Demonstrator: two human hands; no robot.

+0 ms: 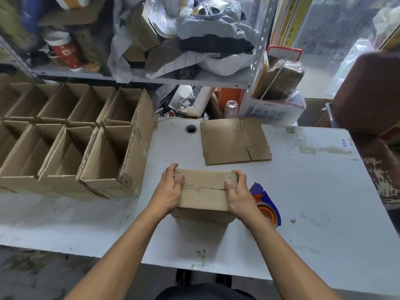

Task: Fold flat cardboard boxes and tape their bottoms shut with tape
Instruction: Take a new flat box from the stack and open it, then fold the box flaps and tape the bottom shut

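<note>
Nearest the person, two bare forearms reach forward over the grey table [313, 191] to a folded box [204, 192] standing bottom-up near its front edge. The left hand [170, 190] grips the box's left end, fingers curled round the far corner and thumb pressed flat on the top flap. The right hand [237, 191] mirrors it on the right end, thumb down on the flap, fingers wrapped over the far edge. Between the two thumbs runs the seam [207, 188] where the two bottom flaps meet; it lies left to right across the person's view, along the box's long axis, and no tape shows on it yet.

Just beside the right hand, partly hidden behind its wrist, lies the tape dispenser [267, 204], blue with an orange roll. It lies to the right of the box, so the right hand is plainly the nearer one to reach it, while the left would have to hold the flaps shut alone. Since the seam runs sideways, the strip would probably be pulled from one end to the other.

Farther back on the table lies a flat sheet of cardboard [234, 140], still unfolded, well apart from the hands. To the left stand rows of finished boxes [104, 156], open side up and packed close together. Behind it all is a metal shelf [173, 80] heaped with bags, cups and scraps.
</note>
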